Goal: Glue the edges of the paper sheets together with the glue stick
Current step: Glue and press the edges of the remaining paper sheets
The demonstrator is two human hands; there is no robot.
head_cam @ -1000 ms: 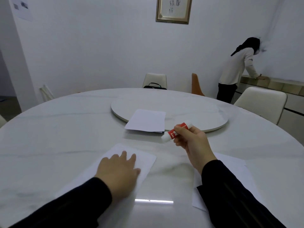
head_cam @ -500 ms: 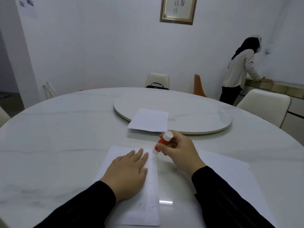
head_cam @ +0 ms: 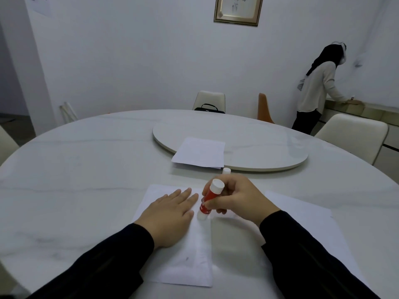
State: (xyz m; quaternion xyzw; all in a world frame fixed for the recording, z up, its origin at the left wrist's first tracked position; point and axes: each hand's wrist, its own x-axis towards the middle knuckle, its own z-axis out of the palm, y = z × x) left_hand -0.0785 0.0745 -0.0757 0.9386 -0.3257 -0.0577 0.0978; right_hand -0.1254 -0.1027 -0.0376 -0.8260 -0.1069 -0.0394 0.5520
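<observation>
Pressing flat left hand (head_cam: pixel 170 214) on paper sheet (head_cam: pixel 190 260) | right hand (head_cam: pixel 239 201) gripping tilted glue stick (head_cam: pixel 208 200)

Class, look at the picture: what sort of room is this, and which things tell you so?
Probably a dining or meeting room: a large round marble table with a turntable, chairs around it, and a framed picture on the wall.

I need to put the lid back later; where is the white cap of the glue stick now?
In the head view, the white cap stands on the table, just beyond the right hand and near the turntable's front rim.
</observation>
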